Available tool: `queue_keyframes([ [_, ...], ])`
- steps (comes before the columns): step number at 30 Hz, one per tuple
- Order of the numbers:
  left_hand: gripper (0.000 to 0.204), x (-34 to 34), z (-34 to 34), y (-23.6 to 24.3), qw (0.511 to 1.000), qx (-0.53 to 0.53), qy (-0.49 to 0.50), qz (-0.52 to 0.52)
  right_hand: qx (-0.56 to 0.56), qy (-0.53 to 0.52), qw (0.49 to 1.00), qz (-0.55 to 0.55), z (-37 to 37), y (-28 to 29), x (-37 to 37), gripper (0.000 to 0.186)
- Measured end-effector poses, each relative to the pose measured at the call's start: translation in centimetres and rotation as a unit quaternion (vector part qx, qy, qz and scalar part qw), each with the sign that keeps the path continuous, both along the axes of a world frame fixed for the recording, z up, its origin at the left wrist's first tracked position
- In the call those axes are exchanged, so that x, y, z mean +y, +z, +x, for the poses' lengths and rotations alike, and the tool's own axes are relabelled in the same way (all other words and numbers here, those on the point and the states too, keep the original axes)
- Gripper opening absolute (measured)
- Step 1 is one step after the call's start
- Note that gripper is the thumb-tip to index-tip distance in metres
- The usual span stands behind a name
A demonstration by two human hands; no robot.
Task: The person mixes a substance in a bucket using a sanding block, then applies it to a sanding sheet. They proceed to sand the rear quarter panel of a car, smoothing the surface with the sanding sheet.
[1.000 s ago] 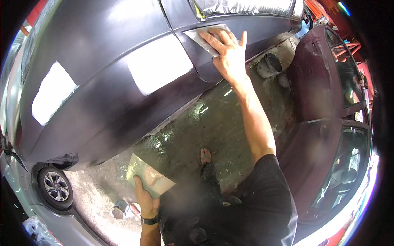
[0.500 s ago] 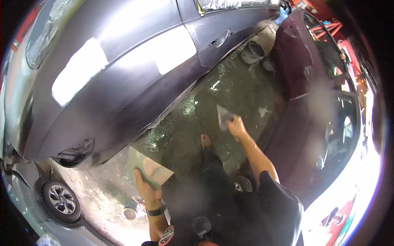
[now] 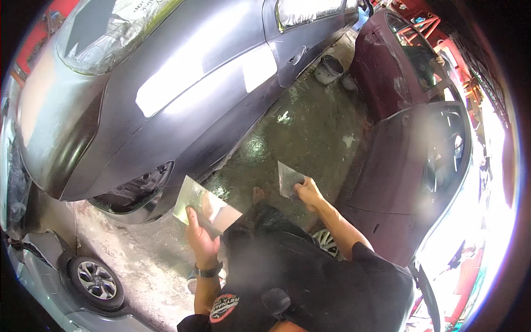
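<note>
My left hand (image 3: pixel 201 242) is closed on the edge of a flat, shiny rectangular plate (image 3: pixel 222 214), thumb on top. The plate is tilted and reflects light. In my right hand (image 3: pixel 310 195) is a flat putty spreader (image 3: pixel 288 179), its wide edge pointing up and left. A gap separates the spreader from the plate, and both are above the floor. Along the left runs a dark grey car body (image 3: pixel 182 135) with bright reflections. Neither hand touches it.
A maroon car (image 3: pixel 381 171) stands on the right. A dirty bucket (image 3: pixel 329 69) sits at the far end of the wet-looking floor (image 3: pixel 293 122). Lower left is a silver car's wheel (image 3: pixel 97 279). My bare foot (image 3: pixel 259 193) shows below, and a wheel (image 3: pixel 326 240) is partly hidden beside me.
My view has shifted left, showing more of the grey car's front. The spreader has come lower and nearer the plate. Both hands keep their hold.
</note>
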State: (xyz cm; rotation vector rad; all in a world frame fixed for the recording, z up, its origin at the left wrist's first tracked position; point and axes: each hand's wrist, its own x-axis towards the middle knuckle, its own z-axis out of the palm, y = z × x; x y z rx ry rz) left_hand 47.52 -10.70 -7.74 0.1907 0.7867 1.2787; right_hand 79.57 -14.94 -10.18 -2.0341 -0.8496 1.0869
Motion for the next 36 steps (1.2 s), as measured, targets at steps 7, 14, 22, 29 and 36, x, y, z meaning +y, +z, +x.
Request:
queue_keyframes([
  [7,0.05,1.9,3.5,3.6,0.99,0.106,0.033,0.09,0.07,0.379,0.856,0.343,-9.1,13.8,5.9,0.061],
  [14,0.038,4.8,1.7,6.8,0.964,-0.25,-0.062,0.071,-0.182,0.458,0.778,0.389,-4.4,12.2,7.0,0.073],
  [22,0.035,3.8,4.2,8.5,0.994,-0.075,-0.082,0.019,-0.029,0.336,0.834,0.436,-4.7,15.8,9.3,0.057],
  [29,0.037,2.9,2.8,8.8,0.995,-0.015,-0.033,0.088,-0.269,0.092,0.907,0.309,5.6,9.3,19.1,0.027],
  [36,0.041,1.2,4.1,7.6,0.999,0.032,-0.022,0.036,-0.388,0.098,0.869,0.291,10.6,9.7,30.3,0.028],
])
